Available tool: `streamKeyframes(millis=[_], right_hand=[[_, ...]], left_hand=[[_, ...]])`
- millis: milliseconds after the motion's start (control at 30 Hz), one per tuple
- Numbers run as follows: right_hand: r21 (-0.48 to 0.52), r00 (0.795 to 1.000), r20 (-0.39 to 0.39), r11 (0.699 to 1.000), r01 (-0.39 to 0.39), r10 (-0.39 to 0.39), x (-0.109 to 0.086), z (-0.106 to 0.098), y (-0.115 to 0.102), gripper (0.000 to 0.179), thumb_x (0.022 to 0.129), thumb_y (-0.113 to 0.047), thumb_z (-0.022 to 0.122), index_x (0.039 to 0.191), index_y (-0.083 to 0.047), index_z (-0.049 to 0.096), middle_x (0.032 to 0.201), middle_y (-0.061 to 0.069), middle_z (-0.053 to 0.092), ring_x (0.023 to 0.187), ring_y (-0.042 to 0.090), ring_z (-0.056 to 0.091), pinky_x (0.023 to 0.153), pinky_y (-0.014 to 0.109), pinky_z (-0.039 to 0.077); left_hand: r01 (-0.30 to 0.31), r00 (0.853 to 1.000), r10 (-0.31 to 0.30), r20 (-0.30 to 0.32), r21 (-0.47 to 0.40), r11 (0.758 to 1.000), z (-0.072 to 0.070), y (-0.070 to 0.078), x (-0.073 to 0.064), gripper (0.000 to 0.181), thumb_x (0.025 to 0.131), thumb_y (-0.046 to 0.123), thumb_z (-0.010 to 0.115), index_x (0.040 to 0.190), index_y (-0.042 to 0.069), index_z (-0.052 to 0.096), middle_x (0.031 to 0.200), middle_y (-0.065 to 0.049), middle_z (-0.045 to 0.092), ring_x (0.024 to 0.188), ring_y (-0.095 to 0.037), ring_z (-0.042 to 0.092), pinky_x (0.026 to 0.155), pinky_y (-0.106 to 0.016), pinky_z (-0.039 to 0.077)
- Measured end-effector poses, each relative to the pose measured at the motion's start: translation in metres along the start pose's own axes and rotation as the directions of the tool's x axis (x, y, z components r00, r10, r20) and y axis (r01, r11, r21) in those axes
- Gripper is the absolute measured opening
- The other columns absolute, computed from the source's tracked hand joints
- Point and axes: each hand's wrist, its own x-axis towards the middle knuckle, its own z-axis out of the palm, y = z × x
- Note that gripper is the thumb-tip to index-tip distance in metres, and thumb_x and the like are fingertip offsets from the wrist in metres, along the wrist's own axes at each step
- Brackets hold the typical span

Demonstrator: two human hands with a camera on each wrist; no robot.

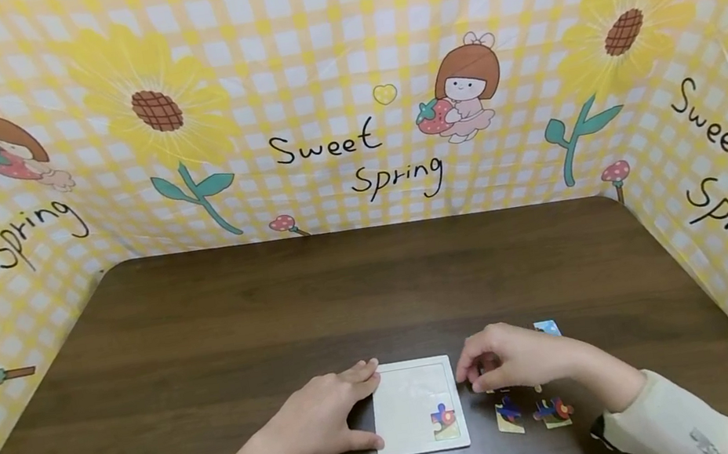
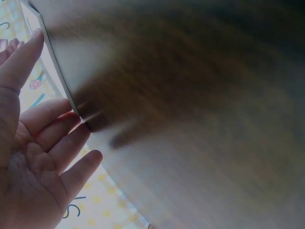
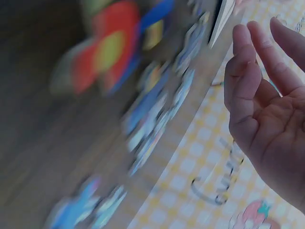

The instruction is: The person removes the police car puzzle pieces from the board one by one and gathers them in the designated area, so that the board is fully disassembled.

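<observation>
A white square puzzle tray (image 1: 406, 399) lies on the dark table, with one colourful jigsaw piece (image 1: 445, 424) in its lower right corner. At the tray's left side, my left hand (image 1: 319, 417) touches the edge, fingers near the upper corner and thumb at the lower one. The left wrist view shows these fingers extended against the tray edge (image 2: 59, 71). Just right of the tray is my right hand (image 1: 516, 355), over the loose pieces. Its fingers (image 3: 243, 90) are loosely bent, with nothing visible between them in the right wrist view.
Loose jigsaw pieces lie on the right: a blue and yellow one (image 1: 508, 416), a red and blue one (image 1: 554, 412) and a light blue one (image 1: 547, 328) behind the right hand. Several more blurred pieces (image 3: 150, 98) show in the right wrist view. Yellow checked cloth (image 1: 338, 64) surrounds the table (image 1: 346, 293).
</observation>
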Motion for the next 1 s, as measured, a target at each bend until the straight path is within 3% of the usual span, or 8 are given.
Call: streamKeyframes(millis=[233, 567, 833, 1000], right_hand=[[-0.076, 0.997, 0.083, 0.997, 0.005, 0.001, 0.023, 0.014, -0.013, 0.010, 0.090, -0.006, 0.071, 0.099, -0.007, 0.074, 0.083, -0.007, 0.060, 0.066, -0.002, 0.047, 0.060, 0.016, 0.045], [-0.154, 0.997, 0.076, 0.988, 0.004, 0.008, 0.031, 0.024, -0.016, 0.008, 0.087, -0.003, 0.073, 0.093, -0.007, 0.075, 0.080, -0.003, 0.060, 0.068, -0.003, 0.047, 0.064, 0.015, 0.045], [-0.108, 0.997, 0.069, 0.994, -0.028, 0.035, 0.031, 0.025, -0.016, 0.009, 0.087, 0.000, 0.072, 0.093, -0.007, 0.074, 0.082, 0.000, 0.061, 0.071, -0.002, 0.048, 0.065, 0.017, 0.047], [-0.029, 0.997, 0.065, 0.999, -0.044, 0.045, 0.031, 0.026, -0.012, 0.009, 0.086, 0.001, 0.072, 0.093, -0.006, 0.073, 0.080, -0.001, 0.062, 0.069, -0.001, 0.050, 0.064, 0.017, 0.047]], left_hand=[[0.008, 1.000, -0.008, -0.007, -0.004, 1.000, 0.000, 0.000, 0.000, 0.079, 0.079, 0.051, 0.078, 0.141, 0.007, 0.057, 0.152, -0.011, 0.048, 0.137, -0.025, 0.051, 0.105, -0.049, 0.047], [0.018, 1.000, -0.018, -0.001, -0.018, 1.000, 0.000, 0.001, 0.001, 0.079, 0.079, 0.051, 0.078, 0.142, 0.008, 0.056, 0.153, -0.010, 0.048, 0.138, -0.025, 0.051, 0.105, -0.050, 0.047], [0.007, 1.000, -0.008, -0.021, -0.014, 1.000, 0.002, -0.001, 0.000, 0.080, 0.079, 0.051, 0.079, 0.141, 0.008, 0.056, 0.152, -0.010, 0.048, 0.137, -0.026, 0.052, 0.105, -0.049, 0.047], [0.000, 1.000, 0.000, -0.026, -0.019, 1.000, 0.002, -0.001, 0.000, 0.079, 0.079, 0.051, 0.079, 0.141, 0.007, 0.056, 0.152, -0.011, 0.049, 0.136, -0.026, 0.052, 0.105, -0.049, 0.047]])
